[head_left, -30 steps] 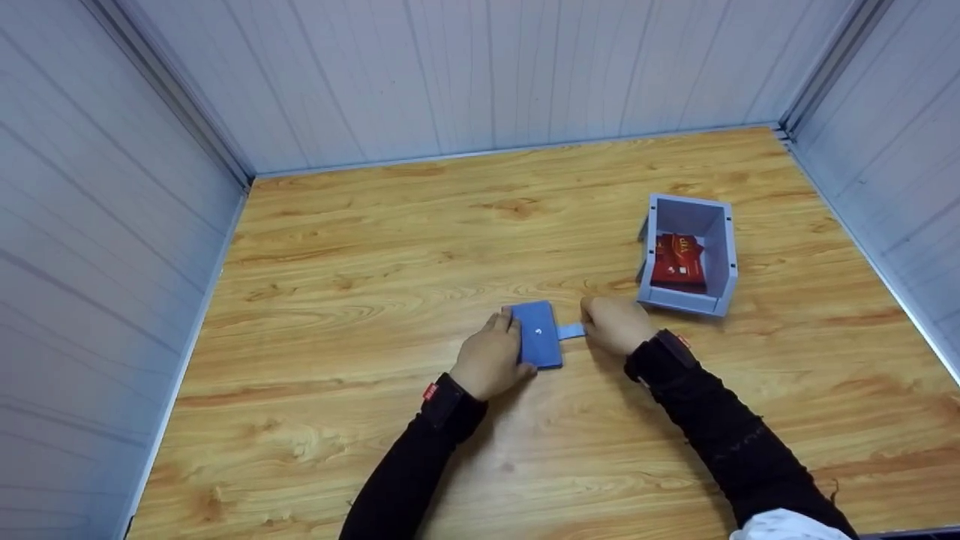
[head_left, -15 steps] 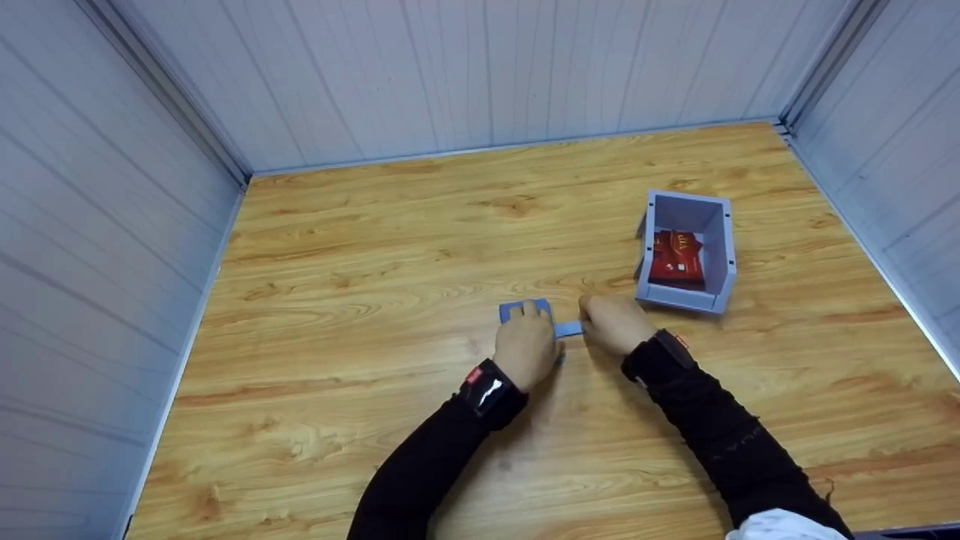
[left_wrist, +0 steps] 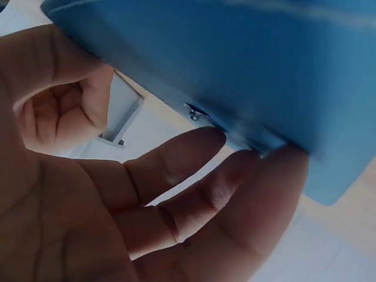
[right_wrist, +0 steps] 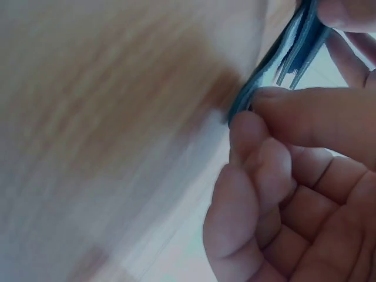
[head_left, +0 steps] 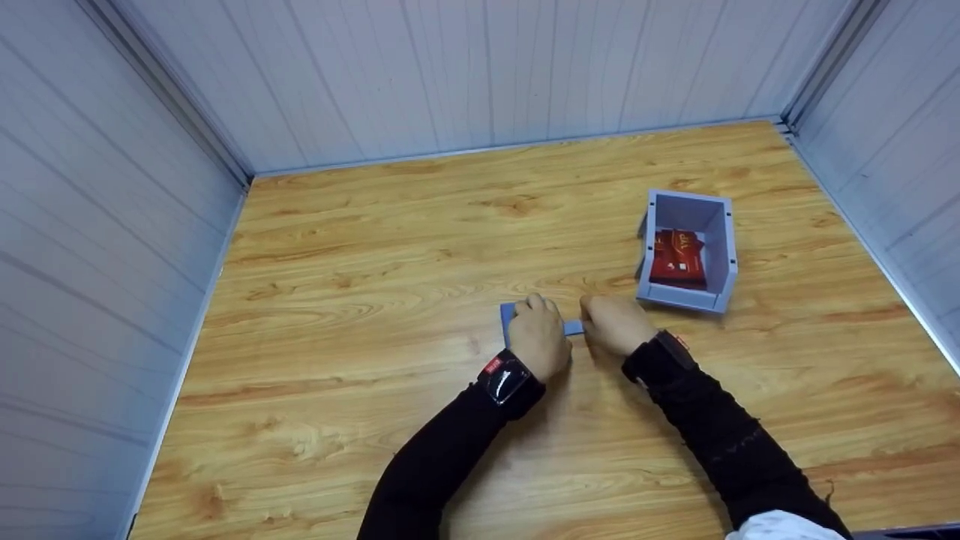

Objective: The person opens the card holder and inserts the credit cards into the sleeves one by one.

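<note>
A blue card wallet [head_left: 507, 324] lies near the middle of the table, mostly covered by my left hand [head_left: 538, 342]. In the left wrist view the blue cover [left_wrist: 217, 59] fills the top, with a small metal snap [left_wrist: 195, 114] at its edge. My left fingertips curl against that edge, and the thumb bears on the cover further left. A short blue strap [head_left: 574, 328] runs out to the right. My right hand [head_left: 618, 325] pinches its end between thumb and curled fingers. Layered edges of the wallet [right_wrist: 299, 44] show in the right wrist view.
A grey open-fronted bin [head_left: 682, 298] stands just beyond my right hand. Several red cards [head_left: 679, 262] marked VIP lie in it. Pale panel walls [head_left: 480, 82] enclose the wooden table [head_left: 360, 240] at the back and sides.
My left hand has moved right, from the wallet's left edge to lie across it with fingers near the strap side. My right hand has stayed at the strap.
</note>
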The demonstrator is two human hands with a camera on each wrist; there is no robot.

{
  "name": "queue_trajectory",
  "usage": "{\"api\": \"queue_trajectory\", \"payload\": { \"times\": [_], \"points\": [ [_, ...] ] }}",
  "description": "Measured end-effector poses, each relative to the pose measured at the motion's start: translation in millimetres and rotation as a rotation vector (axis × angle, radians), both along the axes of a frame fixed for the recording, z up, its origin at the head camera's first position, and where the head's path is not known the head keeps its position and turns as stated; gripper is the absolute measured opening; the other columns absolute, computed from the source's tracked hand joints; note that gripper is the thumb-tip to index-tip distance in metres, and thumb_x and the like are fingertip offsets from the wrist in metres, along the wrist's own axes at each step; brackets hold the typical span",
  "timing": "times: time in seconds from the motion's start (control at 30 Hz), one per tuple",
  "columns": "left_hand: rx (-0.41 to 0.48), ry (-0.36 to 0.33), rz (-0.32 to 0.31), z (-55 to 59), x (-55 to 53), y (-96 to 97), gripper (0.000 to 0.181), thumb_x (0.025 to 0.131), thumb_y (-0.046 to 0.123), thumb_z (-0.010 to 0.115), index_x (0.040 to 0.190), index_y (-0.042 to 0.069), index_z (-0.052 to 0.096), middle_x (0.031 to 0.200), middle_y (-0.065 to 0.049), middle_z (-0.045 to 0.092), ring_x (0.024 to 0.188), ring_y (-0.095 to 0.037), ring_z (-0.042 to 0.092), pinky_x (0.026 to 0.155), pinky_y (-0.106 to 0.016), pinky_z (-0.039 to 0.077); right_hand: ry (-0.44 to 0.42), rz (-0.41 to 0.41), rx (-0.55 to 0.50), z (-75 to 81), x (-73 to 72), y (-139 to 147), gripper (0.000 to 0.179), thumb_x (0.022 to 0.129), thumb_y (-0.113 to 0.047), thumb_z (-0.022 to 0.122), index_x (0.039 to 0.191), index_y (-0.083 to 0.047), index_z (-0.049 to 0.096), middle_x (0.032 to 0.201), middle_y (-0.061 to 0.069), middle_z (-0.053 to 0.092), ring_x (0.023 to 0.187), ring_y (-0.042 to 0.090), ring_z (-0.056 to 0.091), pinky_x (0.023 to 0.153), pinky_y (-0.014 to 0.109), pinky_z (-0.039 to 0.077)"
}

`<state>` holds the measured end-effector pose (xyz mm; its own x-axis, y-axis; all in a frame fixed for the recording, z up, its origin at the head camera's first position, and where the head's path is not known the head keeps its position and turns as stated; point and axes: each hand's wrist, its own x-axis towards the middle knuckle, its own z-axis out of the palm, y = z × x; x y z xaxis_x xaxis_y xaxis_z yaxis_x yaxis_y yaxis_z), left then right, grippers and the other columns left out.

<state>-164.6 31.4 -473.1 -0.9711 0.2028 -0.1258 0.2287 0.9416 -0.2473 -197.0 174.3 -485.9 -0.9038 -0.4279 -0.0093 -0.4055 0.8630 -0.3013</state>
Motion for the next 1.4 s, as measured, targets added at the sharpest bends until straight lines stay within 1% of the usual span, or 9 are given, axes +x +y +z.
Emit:
{"api": "queue_trajectory", "payload": {
  "times": [0.1, 0.27, 0.37, 0.43, 0.6, 0.8, 1.13, 1.33, 1.4],
  "points": [
    [0.160, -0.029, 0.022, 6.6, -0.9, -9.1, 0.056, 0.091, 0.049, 0.055, 0.120, 0.001, 0.057, 0.109, -0.011, 0.055, 0.092, -0.023, 0.059, 0.068, -0.028, 0.052, 0.001, -0.006, -0.004, 0.7, 1.1, 0, 0.003, 0.081, -0.005, 0.064, 0.079, -0.004, 0.063, 0.076, 0.011, 0.068, 0.069, 0.031, 0.065, 0.063, 0.046, 0.052],
    [0.521, -0.062, 0.080, 21.4, -0.4, -35.3, 0.051, 0.086, 0.032, 0.060, 0.119, -0.006, 0.057, 0.108, -0.017, 0.059, 0.084, -0.026, 0.063, 0.070, -0.035, 0.057, 0.004, -0.009, -0.014, 1.4, 1.5, 0, 0.004, 0.081, -0.005, 0.065, 0.080, -0.002, 0.063, 0.077, 0.011, 0.068, 0.070, 0.032, 0.065, 0.064, 0.046, 0.052],
    [0.657, -0.077, 0.089, 30.1, 0.6, -56.4, 0.049, 0.084, 0.027, 0.059, 0.117, -0.010, 0.058, 0.106, -0.020, 0.061, 0.079, -0.026, 0.061, 0.070, -0.039, 0.056, 0.014, -0.004, -0.017, 0.6, 1.3, -1, 0.002, 0.082, -0.004, 0.064, 0.082, -0.002, 0.064, 0.079, 0.012, 0.068, 0.073, 0.033, 0.065, 0.066, 0.047, 0.052],
    [0.708, -0.069, 0.094, 33.7, 0.6, -70.8, 0.049, 0.085, 0.026, 0.058, 0.116, -0.012, 0.058, 0.106, -0.023, 0.062, 0.080, -0.027, 0.061, 0.073, -0.041, 0.056, 0.015, -0.004, -0.018, 0.3, 1.4, -1, 0.003, 0.082, -0.003, 0.063, 0.082, -0.002, 0.065, 0.080, 0.012, 0.068, 0.075, 0.033, 0.065, 0.068, 0.047, 0.052],
    [0.767, 0.010, 0.125, 32.3, 0.4, -100.5, 0.040, 0.089, 0.020, 0.057, 0.112, -0.013, 0.058, 0.103, -0.026, 0.063, 0.089, -0.037, 0.064, 0.080, -0.047, 0.055, 0.000, -0.004, -0.017, 0.4, 1.1, -1, 0.005, 0.082, -0.003, 0.062, 0.083, -0.002, 0.067, 0.083, 0.013, 0.068, 0.078, 0.033, 0.065, 0.072, 0.047, 0.053],
    [0.765, 0.125, 0.157, 17.5, 2.3, -119.3, 0.027, 0.088, 0.007, 0.062, 0.105, -0.013, 0.060, 0.094, -0.026, 0.064, 0.087, -0.039, 0.064, 0.077, -0.048, 0.054, -0.022, -0.006, -0.007, 1.4, 0.7, -1, 0.004, 0.084, -0.004, 0.062, 0.084, -0.003, 0.066, 0.082, 0.012, 0.068, 0.077, 0.032, 0.065, 0.072, 0.047, 0.053],
    [0.707, 0.185, 0.198, -3.5, 3.5, -129.1, 0.026, 0.082, 0.007, 0.071, 0.098, -0.011, 0.062, 0.087, -0.024, 0.065, 0.081, -0.038, 0.065, 0.074, -0.046, 0.055, -0.024, 0.000, -0.040, 1.6, 2.5, 1, 0.005, 0.085, -0.003, 0.061, 0.082, -0.003, 0.065, 0.078, 0.011, 0.069, 0.068, 0.026, 0.064, 0.063, 0.043, 0.052],
    [0.692, 0.201, 0.212, -12.9, 0.6, -129.0, 0.022, 0.078, 0.004, 0.072, 0.094, -0.009, 0.063, 0.086, -0.024, 0.063, 0.077, -0.041, 0.066, 0.070, -0.048, 0.056, -0.057, -0.012, -0.038, 1.1, 1.2, 1, 0.005, 0.085, -0.004, 0.061, 0.082, -0.004, 0.065, 0.078, 0.011, 0.069, 0.070, 0.027, 0.063, 0.066, 0.044, 0.052],
    [0.689, 0.203, 0.195, -14.8, 0.1, -128.1, 0.020, 0.078, 0.002, 0.072, 0.093, -0.008, 0.063, 0.086, -0.024, 0.063, 0.076, -0.041, 0.065, 0.069, -0.048, 0.055, -0.066, -0.015, -0.038, 1.2, 1.0, 1, 0.005, 0.085, -0.004, 0.061, 0.083, -0.004, 0.065, 0.079, 0.010, 0.069, 0.070, 0.027, 0.063, 0.066, 0.044, 0.052]
  ]
}}
